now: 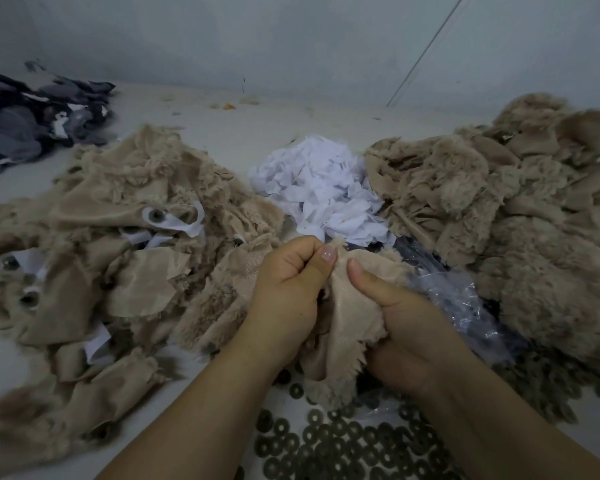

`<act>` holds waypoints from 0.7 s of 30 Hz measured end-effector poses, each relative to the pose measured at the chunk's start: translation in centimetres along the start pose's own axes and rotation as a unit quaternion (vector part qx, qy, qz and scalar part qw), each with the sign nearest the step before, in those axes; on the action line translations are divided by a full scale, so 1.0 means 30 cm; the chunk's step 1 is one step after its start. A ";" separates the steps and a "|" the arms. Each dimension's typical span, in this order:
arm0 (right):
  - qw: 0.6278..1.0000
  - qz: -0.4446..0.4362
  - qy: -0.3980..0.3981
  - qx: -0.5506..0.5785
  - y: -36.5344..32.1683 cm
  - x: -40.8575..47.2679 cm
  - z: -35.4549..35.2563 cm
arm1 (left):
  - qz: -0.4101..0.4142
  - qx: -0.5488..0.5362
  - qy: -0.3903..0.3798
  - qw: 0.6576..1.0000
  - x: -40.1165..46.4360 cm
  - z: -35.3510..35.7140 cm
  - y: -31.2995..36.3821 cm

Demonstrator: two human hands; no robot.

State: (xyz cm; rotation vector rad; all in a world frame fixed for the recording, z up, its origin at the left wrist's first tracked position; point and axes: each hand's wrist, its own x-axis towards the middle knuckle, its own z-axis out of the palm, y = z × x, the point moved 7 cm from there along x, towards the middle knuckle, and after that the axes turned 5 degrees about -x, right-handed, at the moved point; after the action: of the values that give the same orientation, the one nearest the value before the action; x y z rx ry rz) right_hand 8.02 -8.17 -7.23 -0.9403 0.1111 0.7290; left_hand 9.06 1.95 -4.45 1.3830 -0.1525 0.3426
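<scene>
A beige plush fabric piece (pixel 340 327), smooth backing facing me and fur at its edges, hangs between both hands in the lower middle. My left hand (pixel 288 282) pinches its top edge with curled fingers and thumb. My right hand (pixel 406 327) grips its right side, thumb pressed on the backing. What lies inside the fold is hidden.
A heap of beige plush pieces with plastic eyes and white patches (pixel 118 244) lies left. Another beige plush heap (pixel 506 216) is right. White fabric scraps (pixel 326 188) sit behind the hands. Dark washers (pixel 343 445) cover the near surface, beside a clear plastic bag (pixel 458 299). Dark grey fabric (pixel 32 119) is far left.
</scene>
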 end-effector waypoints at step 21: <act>0.976 -0.178 0.061 -0.107 -0.070 0.002 -0.047 | 0.047 0.037 0.044 0.997 0.004 -0.034 0.041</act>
State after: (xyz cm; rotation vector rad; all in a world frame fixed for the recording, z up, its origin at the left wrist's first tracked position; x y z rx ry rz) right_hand 9.67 -10.01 -6.64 -1.1747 -0.0310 0.3542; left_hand 8.67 3.16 -3.45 1.4335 -0.1337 0.4899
